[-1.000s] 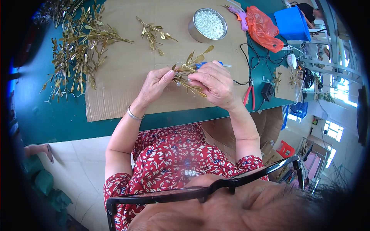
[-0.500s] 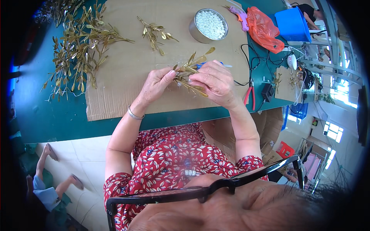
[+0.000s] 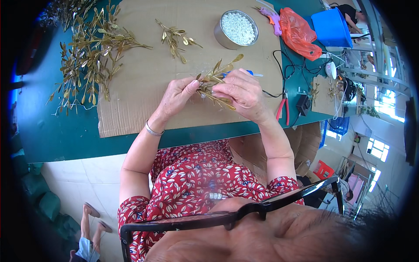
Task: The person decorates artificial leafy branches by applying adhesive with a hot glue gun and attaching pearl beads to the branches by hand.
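My left hand (image 3: 182, 92) grips a gold-leaved artificial sprig (image 3: 214, 76) over the cardboard, its thumb and fingers closed round the stem end. The fingers of my right hand (image 3: 242, 92) are pinched together among the sprig's right-hand leaves; whatever sits between the fingertips is too small to make out. Behind the right hand shows a slim blue tool (image 3: 249, 73) with a pale tip, partly hidden; whether the hand holds it I cannot tell. Another gold sprig (image 3: 174, 37) lies farther off on the cardboard. A round metal bowl (image 3: 224, 40) of white pearl beads (image 3: 238, 27) stands beyond my right hand.
A heap of gold sprigs (image 3: 89, 56) covers the left of the cardboard sheet (image 3: 131, 96) and green table (image 3: 78, 139). To the right are a purple glue gun (image 3: 274, 19), red plastic bag (image 3: 299, 32), blue bin (image 3: 331, 28), red-handled pliers (image 3: 283, 109) and black cables (image 3: 286, 70).
My right hand has shifted very slightly at the sprig; my left hand keeps its hold. At the lower left, a person on the floor side has moved to another spot.
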Demonstrator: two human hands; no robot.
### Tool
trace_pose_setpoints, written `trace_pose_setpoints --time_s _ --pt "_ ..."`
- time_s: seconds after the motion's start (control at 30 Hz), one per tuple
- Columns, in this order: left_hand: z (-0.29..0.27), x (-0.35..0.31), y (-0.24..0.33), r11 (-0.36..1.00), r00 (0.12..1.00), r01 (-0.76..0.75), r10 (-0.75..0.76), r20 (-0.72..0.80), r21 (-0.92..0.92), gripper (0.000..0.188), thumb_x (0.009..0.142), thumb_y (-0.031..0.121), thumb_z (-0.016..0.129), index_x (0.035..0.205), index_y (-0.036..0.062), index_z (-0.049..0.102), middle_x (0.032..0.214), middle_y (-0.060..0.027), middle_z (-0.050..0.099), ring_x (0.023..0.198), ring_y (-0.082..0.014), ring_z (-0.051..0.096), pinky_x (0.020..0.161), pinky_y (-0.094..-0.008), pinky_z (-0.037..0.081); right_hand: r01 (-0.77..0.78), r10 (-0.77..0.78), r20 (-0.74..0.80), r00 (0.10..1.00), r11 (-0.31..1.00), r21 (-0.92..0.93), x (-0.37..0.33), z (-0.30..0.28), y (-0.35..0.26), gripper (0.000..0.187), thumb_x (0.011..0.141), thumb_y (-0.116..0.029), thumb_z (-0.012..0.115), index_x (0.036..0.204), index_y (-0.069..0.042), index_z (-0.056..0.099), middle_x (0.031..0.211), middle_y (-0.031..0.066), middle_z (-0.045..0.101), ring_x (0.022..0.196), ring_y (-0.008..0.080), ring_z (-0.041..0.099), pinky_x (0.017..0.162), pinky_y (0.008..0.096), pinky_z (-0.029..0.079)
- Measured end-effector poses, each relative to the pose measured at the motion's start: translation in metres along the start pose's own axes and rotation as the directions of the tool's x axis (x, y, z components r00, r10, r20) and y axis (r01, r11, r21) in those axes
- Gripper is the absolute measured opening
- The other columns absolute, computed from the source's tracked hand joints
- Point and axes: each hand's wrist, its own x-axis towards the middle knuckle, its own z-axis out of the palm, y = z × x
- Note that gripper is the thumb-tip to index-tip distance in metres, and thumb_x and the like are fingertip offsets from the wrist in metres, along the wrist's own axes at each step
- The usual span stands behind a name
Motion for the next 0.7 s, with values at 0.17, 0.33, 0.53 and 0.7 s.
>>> trace_pose_setpoints --time_s 0.17,0.33,0.53,0.7 --pt "-0.002 0.004 -0.005 1.0 1.0 -0.014 0.014 0.01 0.011 0.043 0.096 0.035 0.045 0.101 -0.0035 0.063 0.064 0.0014 0.048 0.059 -0.0065 0.041 0.053 -0.0232 0.035 0.002 -0.001 0.022 1.0 0.998 -0.059 0.001 -0.008 -0.001 0.018 0.067 -0.008 0.072 0.083 -0.008 0.064 0.074 0.0045 0.058 0.069 0.022 0.056 0.059 0.0323 0.043" --pt "-0.007 0.004 -0.019 0.932 0.993 0.077 -0.103 -0.056 -0.355 0.041 0.097 0.032 0.043 0.108 -0.0038 0.059 0.064 0.0068 0.033 0.057 -0.0039 0.027 0.051 -0.0206 0.025 -0.221 0.203 -0.23 0.952 0.974 -0.056 -0.018 -0.029 -0.01 0.017 0.072 -0.002 0.07 0.088 -0.004 0.064 0.079 0.0069 0.061 0.071 0.0197 0.059 0.062 0.0312 0.047" --pt "-0.01 0.008 -0.013 0.666 0.981 0.14 -0.196 0.009 -0.732 0.045 0.098 0.036 0.037 0.113 -0.0043 0.053 0.061 0.0063 0.027 0.053 -0.0043 0.024 0.048 -0.0199 0.023 -0.808 0.791 -0.222 0.57 0.589 0.024 -0.103 -0.008 0.014 0.024 0.076 -0.013 0.07 0.093 0.001 0.059 0.08 0.0146 0.062 0.071 0.0253 0.06 0.065 0.0327 0.048" --pt "-0.011 0.009 -0.012 0.573 0.98 0.179 -0.178 0.091 -0.8 0.044 0.098 0.034 0.037 0.114 -0.0053 0.05 0.062 0.0031 0.034 0.054 -0.0062 0.029 0.05 -0.0209 0.027 -0.858 0.85 -0.132 0.51 0.513 -0.007 -0.117 0.008 0.029 0.038 0.075 -0.023 0.07 0.097 0.005 0.056 0.077 0.0165 0.062 0.069 0.0253 0.059 0.068 0.034 0.048"
